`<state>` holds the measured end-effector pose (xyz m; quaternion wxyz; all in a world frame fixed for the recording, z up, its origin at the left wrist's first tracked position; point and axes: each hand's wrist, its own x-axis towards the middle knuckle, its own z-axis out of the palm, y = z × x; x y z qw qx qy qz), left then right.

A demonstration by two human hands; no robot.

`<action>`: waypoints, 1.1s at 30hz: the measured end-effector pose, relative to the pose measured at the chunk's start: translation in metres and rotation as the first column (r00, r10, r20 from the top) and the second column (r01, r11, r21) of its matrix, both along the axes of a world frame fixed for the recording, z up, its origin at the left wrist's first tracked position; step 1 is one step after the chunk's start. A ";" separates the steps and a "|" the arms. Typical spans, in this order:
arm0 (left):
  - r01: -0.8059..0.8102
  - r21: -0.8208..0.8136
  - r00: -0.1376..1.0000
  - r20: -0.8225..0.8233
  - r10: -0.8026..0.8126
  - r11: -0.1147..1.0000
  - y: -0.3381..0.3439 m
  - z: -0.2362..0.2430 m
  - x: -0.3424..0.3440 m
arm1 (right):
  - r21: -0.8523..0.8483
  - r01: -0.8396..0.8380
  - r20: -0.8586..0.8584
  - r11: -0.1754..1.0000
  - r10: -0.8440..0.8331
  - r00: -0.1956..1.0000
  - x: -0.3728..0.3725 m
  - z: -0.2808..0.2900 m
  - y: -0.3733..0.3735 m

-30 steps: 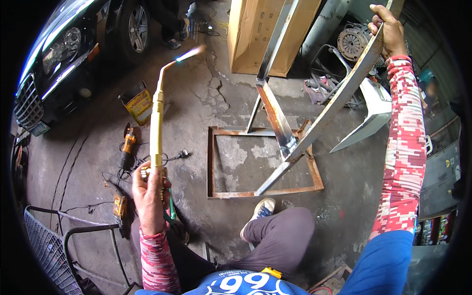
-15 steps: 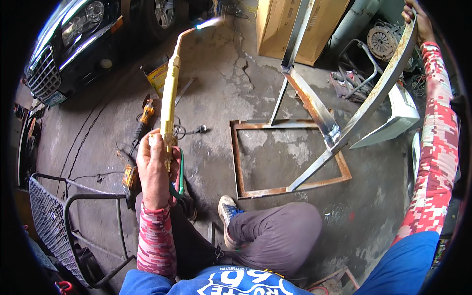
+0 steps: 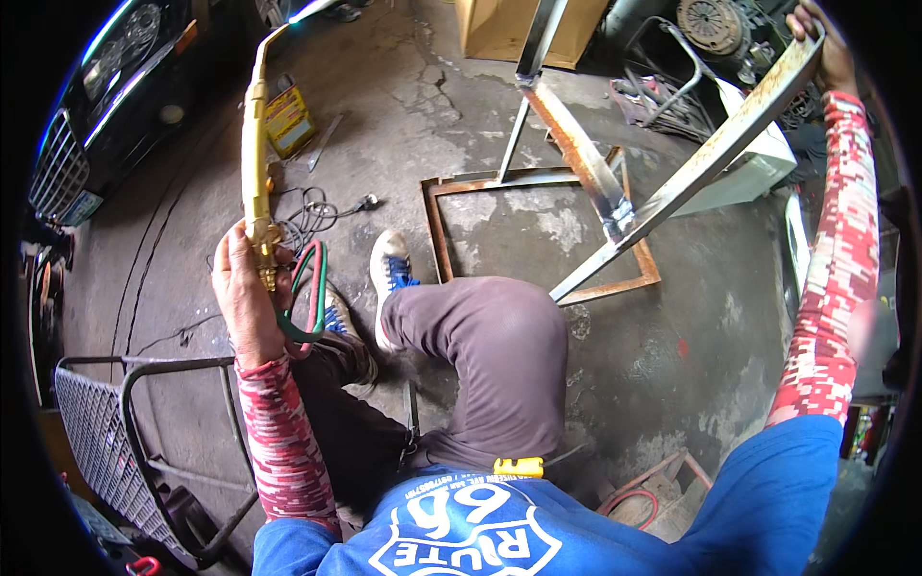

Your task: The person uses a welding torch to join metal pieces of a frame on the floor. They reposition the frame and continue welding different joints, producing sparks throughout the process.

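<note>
My left hand (image 3: 247, 293) grips a brass gas torch (image 3: 255, 154) at its valve end, with green and red hoses looping below; a blue-white flame (image 3: 300, 14) burns at the bent tip. My right hand (image 3: 824, 53) holds the upper end of a long, rusty steel bar (image 3: 711, 134) at the upper right. That bar slants down to join a shorter, rust-streaked angle piece (image 3: 567, 134), above a rectangular rusty frame (image 3: 615, 286) on the concrete floor. A thin upright strut (image 3: 514, 139) meets the frame's far side.
A dark car (image 3: 110, 106) stands at the upper left, a yellow tin (image 3: 286, 120) beside it. Black cables (image 3: 317, 216) lie on the floor. A mesh rack (image 3: 106, 432) is at lower left. Cardboard boxes (image 3: 509, 29), a round metal part (image 3: 711, 21) and a white panel (image 3: 740, 182) are behind the steelwork.
The torch and my left hand have moved left and upward in the view. My bent knee and shoe appear higher. The right hand has stayed on the bar's upper end.
</note>
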<state>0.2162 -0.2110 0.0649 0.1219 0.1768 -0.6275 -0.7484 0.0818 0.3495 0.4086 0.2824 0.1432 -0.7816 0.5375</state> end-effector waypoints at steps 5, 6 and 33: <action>-0.051 0.033 0.998 -0.032 0.052 0.998 0.001 -0.008 -0.013 | -0.020 -0.116 0.102 0.993 0.117 0.988 0.042 0.013 0.103; -0.038 0.018 0.998 -0.047 0.039 0.999 0.002 -0.009 -0.016 | -0.116 -0.101 0.155 0.988 0.118 0.981 0.049 0.019 0.118; -0.038 -0.054 0.997 0.068 0.041 0.998 -0.004 -0.003 -0.017 | 0.271 0.943 -0.434 0.193 -0.850 0.298 -0.044 0.022 -0.013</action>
